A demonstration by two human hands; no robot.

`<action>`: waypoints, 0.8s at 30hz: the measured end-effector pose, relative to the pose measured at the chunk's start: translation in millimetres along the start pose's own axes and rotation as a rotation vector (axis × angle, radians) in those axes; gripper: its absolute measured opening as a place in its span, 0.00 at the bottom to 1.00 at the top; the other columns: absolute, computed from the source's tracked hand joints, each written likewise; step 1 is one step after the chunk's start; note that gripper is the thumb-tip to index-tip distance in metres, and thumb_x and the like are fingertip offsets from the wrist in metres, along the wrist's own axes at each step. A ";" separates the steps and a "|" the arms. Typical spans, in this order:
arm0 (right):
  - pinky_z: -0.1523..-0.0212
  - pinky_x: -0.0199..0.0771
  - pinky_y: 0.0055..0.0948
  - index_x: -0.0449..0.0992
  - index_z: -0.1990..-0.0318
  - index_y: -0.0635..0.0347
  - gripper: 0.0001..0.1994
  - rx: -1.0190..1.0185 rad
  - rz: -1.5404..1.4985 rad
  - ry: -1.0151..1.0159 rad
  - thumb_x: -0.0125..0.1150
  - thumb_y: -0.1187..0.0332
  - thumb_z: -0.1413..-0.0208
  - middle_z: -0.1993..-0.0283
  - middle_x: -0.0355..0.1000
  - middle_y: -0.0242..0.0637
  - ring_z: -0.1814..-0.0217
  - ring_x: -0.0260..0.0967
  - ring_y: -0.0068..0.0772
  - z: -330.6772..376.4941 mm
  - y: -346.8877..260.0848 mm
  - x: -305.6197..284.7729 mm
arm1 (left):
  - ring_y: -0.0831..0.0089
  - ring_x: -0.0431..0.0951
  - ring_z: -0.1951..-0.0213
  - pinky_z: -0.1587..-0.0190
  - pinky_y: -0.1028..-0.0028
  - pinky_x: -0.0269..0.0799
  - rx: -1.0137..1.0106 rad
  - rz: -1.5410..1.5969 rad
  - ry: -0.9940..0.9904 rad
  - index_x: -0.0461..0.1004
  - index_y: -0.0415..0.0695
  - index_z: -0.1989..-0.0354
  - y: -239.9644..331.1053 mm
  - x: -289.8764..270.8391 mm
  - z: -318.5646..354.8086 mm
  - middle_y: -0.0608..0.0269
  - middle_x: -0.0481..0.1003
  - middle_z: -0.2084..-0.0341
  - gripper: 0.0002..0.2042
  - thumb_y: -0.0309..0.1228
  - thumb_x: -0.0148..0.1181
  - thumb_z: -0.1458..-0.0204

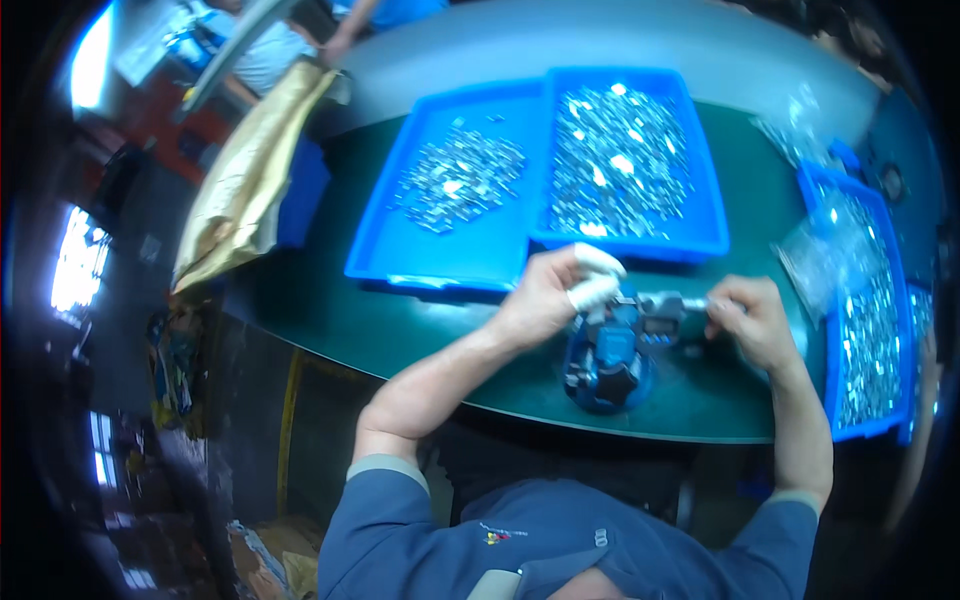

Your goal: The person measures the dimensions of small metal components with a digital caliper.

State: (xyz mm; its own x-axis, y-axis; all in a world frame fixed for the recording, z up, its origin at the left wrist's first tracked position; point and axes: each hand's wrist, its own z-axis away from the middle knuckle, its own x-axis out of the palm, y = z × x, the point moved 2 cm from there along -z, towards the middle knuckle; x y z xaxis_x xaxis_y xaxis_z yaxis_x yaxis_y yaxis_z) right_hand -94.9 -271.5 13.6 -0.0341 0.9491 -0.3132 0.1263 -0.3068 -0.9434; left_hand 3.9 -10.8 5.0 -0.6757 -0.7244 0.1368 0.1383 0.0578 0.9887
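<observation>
Micrometer end: we judge a light, even turn best, our right hand (757, 318) having its fingers closed on the end of the micrometer (660, 310).
Blue stand (614, 372): we would keep it steady below the gauge.
White-covered fingertips (594, 292): on our left hand (545, 292), curled close together; whether they pinch anything, we cannot tell.
Micrometer position: 4 o'clock from our left hand, 9 o'clock from our right, touching the latter.
</observation>
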 end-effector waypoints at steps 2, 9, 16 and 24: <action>0.76 0.69 0.20 0.76 0.73 0.65 0.11 -0.015 0.005 0.002 0.58 0.66 0.42 0.79 0.74 0.33 0.77 0.73 0.23 -1.6 0.7 1.0 | 0.76 0.79 0.66 0.62 0.74 0.76 0.046 -0.019 0.028 0.75 0.41 0.55 -2.9 -0.2 -1.4 0.62 0.78 0.67 0.09 0.26 0.59 0.42; 0.76 0.66 0.20 0.77 0.72 0.65 0.12 0.012 -0.010 0.008 0.58 0.65 0.42 0.80 0.74 0.33 0.78 0.72 0.22 1.3 -1.0 -1.9 | 0.74 0.79 0.67 0.62 0.74 0.76 0.009 -0.039 0.014 0.75 0.39 0.54 -4.8 0.9 -4.8 0.60 0.78 0.68 0.11 0.30 0.61 0.43; 0.76 0.64 0.21 0.77 0.70 0.65 0.12 0.055 0.013 -0.018 0.58 0.64 0.41 0.79 0.74 0.34 0.78 0.71 0.21 5.3 0.3 -5.3 | 0.73 0.79 0.68 0.61 0.74 0.77 -0.018 0.008 0.015 0.74 0.39 0.52 -4.5 4.6 -2.7 0.59 0.78 0.67 0.14 0.33 0.62 0.43; 0.72 0.65 0.21 0.79 0.67 0.64 0.11 0.026 -0.049 -0.006 0.62 0.63 0.44 0.76 0.75 0.32 0.73 0.70 0.19 5.8 -6.7 -2.0 | 0.73 0.80 0.67 0.61 0.74 0.77 0.005 -0.045 0.000 0.74 0.38 0.52 -2.5 1.5 -3.0 0.58 0.79 0.67 0.14 0.32 0.62 0.43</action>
State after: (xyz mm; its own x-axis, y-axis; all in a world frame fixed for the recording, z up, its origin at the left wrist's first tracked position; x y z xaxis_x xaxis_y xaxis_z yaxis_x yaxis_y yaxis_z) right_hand -101.4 -271.7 19.9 -0.0456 0.9625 -0.2676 0.0988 -0.2622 -0.9600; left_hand 4.7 -14.1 2.5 -0.6807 -0.7266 0.0926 0.1042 0.0291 0.9941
